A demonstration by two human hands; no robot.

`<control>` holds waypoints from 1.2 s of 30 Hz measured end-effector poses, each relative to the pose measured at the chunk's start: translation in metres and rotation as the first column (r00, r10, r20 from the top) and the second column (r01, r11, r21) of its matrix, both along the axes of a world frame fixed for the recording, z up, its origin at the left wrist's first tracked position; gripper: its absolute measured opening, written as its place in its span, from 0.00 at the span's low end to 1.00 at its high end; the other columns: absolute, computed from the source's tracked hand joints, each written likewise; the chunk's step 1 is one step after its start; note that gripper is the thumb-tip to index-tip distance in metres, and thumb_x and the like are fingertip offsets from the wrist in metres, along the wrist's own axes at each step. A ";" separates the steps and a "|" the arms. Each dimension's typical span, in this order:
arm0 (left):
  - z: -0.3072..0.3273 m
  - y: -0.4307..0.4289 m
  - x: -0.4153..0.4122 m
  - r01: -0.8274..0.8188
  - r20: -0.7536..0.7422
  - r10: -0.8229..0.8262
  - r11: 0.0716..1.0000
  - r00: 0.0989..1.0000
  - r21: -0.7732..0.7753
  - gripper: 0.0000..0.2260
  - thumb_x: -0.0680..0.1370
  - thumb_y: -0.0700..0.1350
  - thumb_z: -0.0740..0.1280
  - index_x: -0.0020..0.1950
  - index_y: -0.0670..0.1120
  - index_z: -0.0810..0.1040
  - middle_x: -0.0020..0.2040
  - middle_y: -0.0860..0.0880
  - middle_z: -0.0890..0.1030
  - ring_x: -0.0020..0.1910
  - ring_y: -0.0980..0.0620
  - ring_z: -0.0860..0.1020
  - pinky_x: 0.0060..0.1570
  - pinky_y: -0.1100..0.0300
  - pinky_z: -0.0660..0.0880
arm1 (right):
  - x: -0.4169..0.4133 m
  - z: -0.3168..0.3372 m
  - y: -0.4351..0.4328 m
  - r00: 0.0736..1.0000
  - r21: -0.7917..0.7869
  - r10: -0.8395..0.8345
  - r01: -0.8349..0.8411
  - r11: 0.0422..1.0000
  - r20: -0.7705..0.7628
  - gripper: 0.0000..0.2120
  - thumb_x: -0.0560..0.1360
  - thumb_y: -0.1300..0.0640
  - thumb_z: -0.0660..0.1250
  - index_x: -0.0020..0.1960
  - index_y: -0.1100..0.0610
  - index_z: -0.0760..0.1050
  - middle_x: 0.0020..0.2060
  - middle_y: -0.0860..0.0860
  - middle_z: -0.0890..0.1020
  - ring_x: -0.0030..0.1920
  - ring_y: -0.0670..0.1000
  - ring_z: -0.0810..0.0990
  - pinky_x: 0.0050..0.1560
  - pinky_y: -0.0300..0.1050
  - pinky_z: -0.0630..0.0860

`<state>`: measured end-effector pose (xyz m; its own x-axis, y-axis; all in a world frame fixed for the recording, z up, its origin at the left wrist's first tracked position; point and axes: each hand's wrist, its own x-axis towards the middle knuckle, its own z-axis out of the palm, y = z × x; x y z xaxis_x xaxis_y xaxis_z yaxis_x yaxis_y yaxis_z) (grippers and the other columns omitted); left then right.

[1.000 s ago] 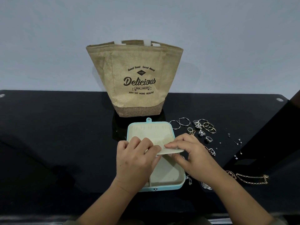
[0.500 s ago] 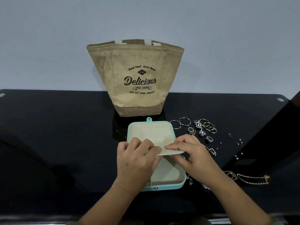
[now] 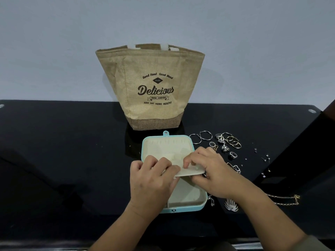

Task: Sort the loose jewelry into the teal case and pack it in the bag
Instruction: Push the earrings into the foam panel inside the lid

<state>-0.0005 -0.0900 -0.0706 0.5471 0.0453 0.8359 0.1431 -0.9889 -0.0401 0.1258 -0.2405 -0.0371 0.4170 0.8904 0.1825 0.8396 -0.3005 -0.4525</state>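
Nearest on the glossy black table: a small rounded teal jewelry case with cream lining, lying open, lid flat on the far side. Over its middle, a thin cream divider flap, lifted clear of the near tray. Gripping the flap's left end, fingers curled over it: left hand. Pinching the right part between thumb and fingers: right hand. Visible part of the near tray bare; left part hidden beneath the hand, so possibly something there, not to be told from here.

Step in hand, by judgement: readying the inside of the case, raising or settling the flap, ahead of any sorting.

Just right of the case, near: a silver fan-shaped piece; further right, a gold link chain. Beyond, beside the right hand: a heart-shaped silver ring, then tiny studs scattered rightward. Farther: a cluster of silver and gold rings and two large silver hoops near the lid's far right corner. All loose on the table.

Farthest, just behind the lid: a tan woven bag printed "Delicious", upright, mouth open, against a pale grey wall.

Next move, as judged: flap laid out of the way, one hand freed, a reach right for the closest pieces. Fine fingertip pinching needed for thin rings and studs on slick glass.
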 end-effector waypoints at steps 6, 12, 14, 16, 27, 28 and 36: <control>-0.002 0.000 0.000 -0.012 -0.015 0.012 0.999 1.000 -0.030 0.06 0.67 0.44 0.76 0.38 0.54 0.82 0.36 0.56 0.78 0.33 0.50 0.74 0.33 0.53 0.65 | 0.002 -0.009 0.003 0.997 0.089 0.036 -0.041 0.995 0.064 0.07 0.72 0.45 0.63 0.50 0.42 0.72 0.43 0.40 0.71 0.45 0.40 0.66 0.45 0.38 0.63; 0.002 -0.002 0.001 -0.030 -0.044 0.029 0.999 0.999 -0.023 0.02 0.73 0.47 0.72 0.42 0.55 0.83 0.33 0.54 0.73 0.30 0.52 0.71 0.34 0.54 0.62 | -0.001 -0.017 0.004 0.998 0.243 0.019 -0.033 0.969 0.059 0.08 0.74 0.56 0.61 0.50 0.47 0.77 0.45 0.36 0.69 0.45 0.45 0.68 0.46 0.32 0.64; 0.004 -0.002 0.001 -0.038 -0.038 0.037 0.999 0.999 -0.017 0.05 0.76 0.48 0.69 0.43 0.56 0.83 0.32 0.54 0.71 0.30 0.52 0.70 0.34 0.54 0.61 | -0.001 -0.019 0.005 0.998 0.257 0.012 -0.028 0.966 0.064 0.08 0.75 0.56 0.60 0.50 0.48 0.77 0.45 0.36 0.69 0.46 0.45 0.67 0.46 0.33 0.64; 0.005 -0.002 0.002 -0.047 -0.032 0.046 0.999 0.998 -0.014 0.05 0.76 0.48 0.69 0.42 0.56 0.84 0.32 0.54 0.70 0.31 0.51 0.70 0.35 0.54 0.61 | -0.002 -0.020 0.007 0.998 0.263 0.004 -0.019 0.964 0.058 0.08 0.76 0.56 0.60 0.50 0.48 0.76 0.45 0.38 0.71 0.46 0.44 0.67 0.47 0.32 0.64; 0.007 -0.001 0.006 -0.047 -0.111 0.045 0.999 0.993 -0.021 0.02 0.73 0.50 0.71 0.40 0.56 0.81 0.34 0.54 0.73 0.34 0.50 0.71 0.37 0.53 0.61 | -0.004 -0.019 0.010 1.000 0.230 0.009 -0.006 0.973 -0.009 0.08 0.75 0.54 0.57 0.47 0.43 0.71 0.43 0.41 0.74 0.44 0.49 0.68 0.46 0.31 0.62; 0.007 0.000 0.006 -0.043 -0.137 0.039 0.999 0.990 -0.024 0.02 0.73 0.50 0.71 0.40 0.56 0.81 0.34 0.55 0.73 0.35 0.50 0.71 0.37 0.53 0.61 | -0.003 -0.018 0.011 1.000 0.217 0.021 -0.017 0.976 -0.014 0.07 0.74 0.53 0.57 0.47 0.43 0.71 0.43 0.40 0.74 0.44 0.48 0.68 0.46 0.31 0.62; 0.030 0.015 0.015 -0.017 -0.248 -0.011 0.993 0.969 -0.113 0.11 0.70 0.55 0.73 0.49 0.54 0.79 0.41 0.56 0.77 0.40 0.51 0.74 0.41 0.52 0.64 | 0.003 -0.012 0.017 0.935 0.318 -0.120 0.232 0.919 -0.334 0.10 0.74 0.59 0.71 0.48 0.45 0.76 0.41 0.41 0.79 0.44 0.45 0.77 0.45 0.43 0.75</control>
<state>0.0149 -0.0752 -0.0403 0.7365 0.1341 0.6630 0.1459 -0.9886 0.0379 0.1287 -0.2233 -0.0495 0.6456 0.6998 0.3056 0.5933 -0.2076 -0.7778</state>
